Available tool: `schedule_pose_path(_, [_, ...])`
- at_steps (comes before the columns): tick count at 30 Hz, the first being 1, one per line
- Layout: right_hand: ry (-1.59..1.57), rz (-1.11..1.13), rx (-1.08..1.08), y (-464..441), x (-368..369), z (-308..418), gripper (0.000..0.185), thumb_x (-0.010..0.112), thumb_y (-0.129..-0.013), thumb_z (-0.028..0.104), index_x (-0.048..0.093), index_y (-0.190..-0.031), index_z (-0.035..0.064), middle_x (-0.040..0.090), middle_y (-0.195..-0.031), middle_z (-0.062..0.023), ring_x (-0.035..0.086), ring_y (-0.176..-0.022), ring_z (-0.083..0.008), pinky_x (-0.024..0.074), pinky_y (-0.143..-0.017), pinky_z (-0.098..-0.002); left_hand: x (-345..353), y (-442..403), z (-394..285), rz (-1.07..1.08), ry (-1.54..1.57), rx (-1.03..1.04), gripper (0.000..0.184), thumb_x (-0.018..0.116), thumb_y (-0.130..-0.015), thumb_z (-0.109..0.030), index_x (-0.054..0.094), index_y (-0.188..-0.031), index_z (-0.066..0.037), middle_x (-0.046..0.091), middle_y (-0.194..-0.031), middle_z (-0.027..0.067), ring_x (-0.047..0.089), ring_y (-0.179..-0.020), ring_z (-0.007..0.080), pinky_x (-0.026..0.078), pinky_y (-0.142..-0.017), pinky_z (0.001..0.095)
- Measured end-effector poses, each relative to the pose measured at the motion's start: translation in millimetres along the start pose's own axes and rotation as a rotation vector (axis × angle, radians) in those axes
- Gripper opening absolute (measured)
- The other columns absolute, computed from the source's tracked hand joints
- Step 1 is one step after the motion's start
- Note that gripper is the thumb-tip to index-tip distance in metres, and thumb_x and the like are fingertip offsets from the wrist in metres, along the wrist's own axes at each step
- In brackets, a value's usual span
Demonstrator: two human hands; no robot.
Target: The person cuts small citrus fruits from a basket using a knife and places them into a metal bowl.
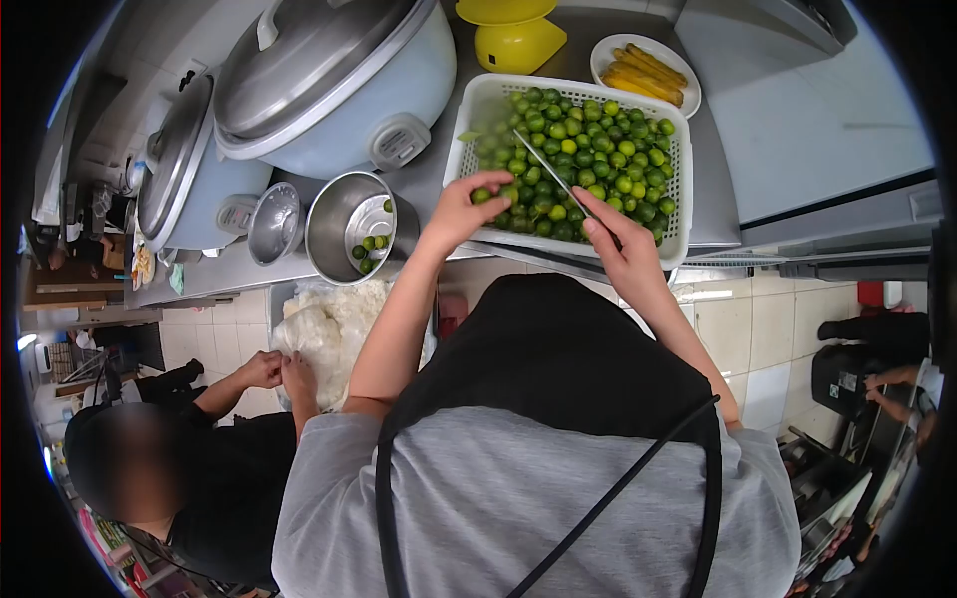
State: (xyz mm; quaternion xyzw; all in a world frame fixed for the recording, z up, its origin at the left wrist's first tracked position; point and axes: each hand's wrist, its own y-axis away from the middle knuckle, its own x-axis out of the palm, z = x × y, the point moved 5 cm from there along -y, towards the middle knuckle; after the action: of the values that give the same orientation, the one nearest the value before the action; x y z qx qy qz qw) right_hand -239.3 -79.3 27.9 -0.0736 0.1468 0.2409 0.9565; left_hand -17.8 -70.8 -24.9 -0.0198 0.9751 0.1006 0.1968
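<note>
A white perforated basket (pixel 684 199) full of small green limes (pixel 598 149) sits on the metal counter. At its left edge my left hand (pixel 469 207) is closed, with a green lime (pixel 482 195) between thumb and fingers. Over the basket's front right part, my right hand (pixel 620 239) grips a knife (pixel 548 164) whose blade points up and left over the limes. A deep steel pot (pixel 324 224) left of my left hand has several limes at its bottom.
Two large cookers (pixel 299 90) stand at the left behind a small metal bowl (pixel 275 224). A yellow scale (pixel 513 45) and a plate of yellow-brown food (pixel 643 75) are behind the basket. A person (pixel 219 468) works at lower left beside a tub of white food (pixel 344 319).
</note>
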Motion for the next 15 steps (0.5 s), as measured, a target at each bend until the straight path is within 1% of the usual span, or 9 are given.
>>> schedule_pose_path(1, [-0.001,-0.003,-0.001,0,0,2,0.032,0.052,-0.091,0.013,0.053,-0.122,0.0074,0.06,-0.114,-0.0156,0.061,-0.098,-0.0225,0.0458,-0.083,-0.0293,0,-1,0,0.003,0.433,-0.036,0.034,0.065,-0.077,-0.004,0.061,-0.111,-0.005,0.057,-0.103,0.0097,0.062,-0.079,0.018,0.049,-0.071,0.0282])
schedule_pose_path(2, [-0.01,-0.006,0.014,0,-1,3,0.032,0.051,-0.091,0.013,0.053,-0.122,0.0069,0.06,-0.114,-0.0156,0.061,-0.099,-0.0223,0.0453,-0.084,-0.0294,-1,-1,-5,0.034,0.538,-0.028,0.034,0.059,-0.082,0.001,0.057,-0.116,-0.004,0.05,-0.107,0.0055,0.059,-0.081,0.0145,0.049,-0.072,0.0253])
schedule_pose_path(3, [-0.014,-0.008,0.023,0,-1,3,0.032,0.051,-0.091,0.013,0.053,-0.122,0.0066,0.06,-0.114,-0.0156,0.061,-0.099,-0.0222,0.0451,-0.084,-0.0295,0,0,-10,0.037,0.537,-0.027,0.034,0.059,-0.082,0.001,0.057,-0.116,-0.004,0.05,-0.107,0.0055,0.059,-0.081,0.0145,0.049,-0.072,0.0253])
schedule_pose_path(5, [-0.04,0.001,0.025,1,1,3,0.032,0.051,-0.091,0.013,0.053,-0.122,0.0061,0.06,-0.114,-0.0159,0.06,-0.1,-0.0222,0.0444,-0.085,-0.0294,1,4,-19,-0.021,0.762,0.019,0.034,0.059,-0.083,0.0,0.055,-0.117,0.0,0.051,-0.104,0.0057,0.06,-0.082,0.015,0.05,-0.075,0.026])
schedule_pose_path(9, [-0.091,0.055,0.043,1,11,-1,0.032,0.049,-0.092,0.014,0.053,-0.123,0.0057,0.06,-0.114,-0.0169,0.06,-0.101,-0.0227,0.0438,-0.086,-0.0291,3,6,-22,-0.015,0.815,0.025,0.033,0.059,-0.083,0.002,0.054,-0.116,0.003,0.052,-0.104,0.0066,0.059,-0.084,0.0148,0.051,-0.078,0.028])
schedule_pose_path(11, [-0.102,0.074,0.041,0,14,0,0.032,0.049,-0.092,0.015,0.053,-0.122,0.0056,0.06,-0.114,-0.0172,0.06,-0.101,-0.0227,0.0437,-0.086,-0.0292,3,6,-23,-0.139,0.712,0.101,0.03,0.06,-0.082,0.002,0.056,-0.111,0.002,0.054,-0.104,0.0076,0.059,-0.086,0.015,0.052,-0.08,0.0304])
schedule_pose_path(13, [-0.112,0.094,0.039,0,17,-2,0.031,0.048,-0.093,0.015,0.053,-0.122,0.0055,0.059,-0.114,-0.0176,0.059,-0.102,-0.0226,0.0437,-0.086,-0.0293,5,5,-20,-0.14,0.663,0.106,0.028,0.06,-0.081,0.002,0.057,-0.109,0.002,0.055,-0.102,0.0069,0.059,-0.087,0.0148,0.052,-0.081,0.0314])
schedule_pose_path(15, [-0.122,0.072,0.053,-1,18,-6,0.032,0.048,-0.093,0.016,0.053,-0.123,0.0057,0.063,-0.106,-0.0144,0.06,-0.086,-0.0157,0.0449,-0.079,-0.0259,7,5,-19,-0.143,0.614,0.111,0.026,0.061,-0.081,0.003,0.058,-0.107,0.002,0.056,-0.099,0.0062,0.058,-0.089,0.0147,0.052,-0.083,0.0323])
